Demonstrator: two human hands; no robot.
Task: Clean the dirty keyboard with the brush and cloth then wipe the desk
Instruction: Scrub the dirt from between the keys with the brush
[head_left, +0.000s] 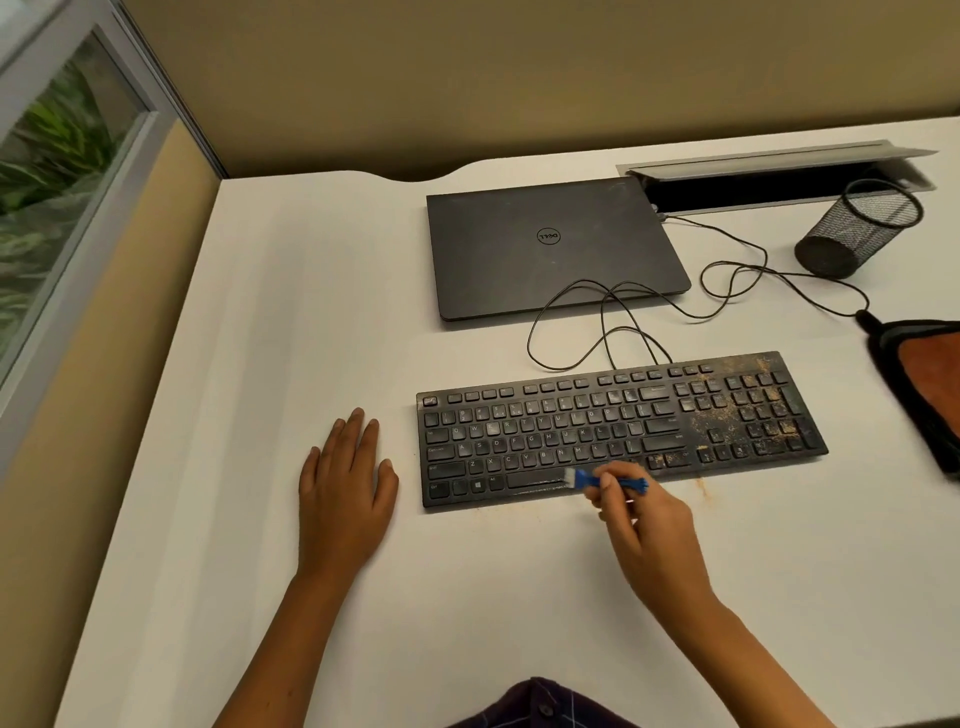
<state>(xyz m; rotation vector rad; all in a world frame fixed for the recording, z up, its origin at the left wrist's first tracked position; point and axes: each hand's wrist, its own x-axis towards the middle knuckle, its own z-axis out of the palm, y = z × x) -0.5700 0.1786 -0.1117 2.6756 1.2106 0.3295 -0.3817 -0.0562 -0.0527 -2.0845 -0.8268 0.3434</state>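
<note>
- The keyboard (618, 428) lies flat on the white desk (291, 312), right of centre, its long side running roughly along the near edge and tilted a little up to the right.
- The right hand (647, 525) pinches a small blue brush (605, 480) between curled fingertips; the pale bristles sit on the bottom key row, at the right end of the space bar.
- The left hand (345, 491) rests flat on the desk just beside the keyboard's left end, fingers straight and together, holding nothing, not touching the keyboard.
- Brown dust (737, 410) clings to the number pad and arrow-key end; a few specks lie on the desk just off the near edge, by the right hand.
- The cloth (930, 384), orange with a dark border, lies at the desk's right edge, near the keyboard's right end but apart from it, partly cut off by the view.
- A thin cable (597, 322) loops from the keyboard's back edge over the front of a closed laptop (550, 249) and runs on rightwards behind the keyboard.
- A black mesh cup (857, 228) sits at the far right, in front of an open cable tray (779, 176) set into the desk.
- Open desk spreads wide to the left of the hand and in front of the keyboard, toward the person.
- A tan partition (415, 78) closes the far side; on the left a window (57, 166) shows green leaves.
</note>
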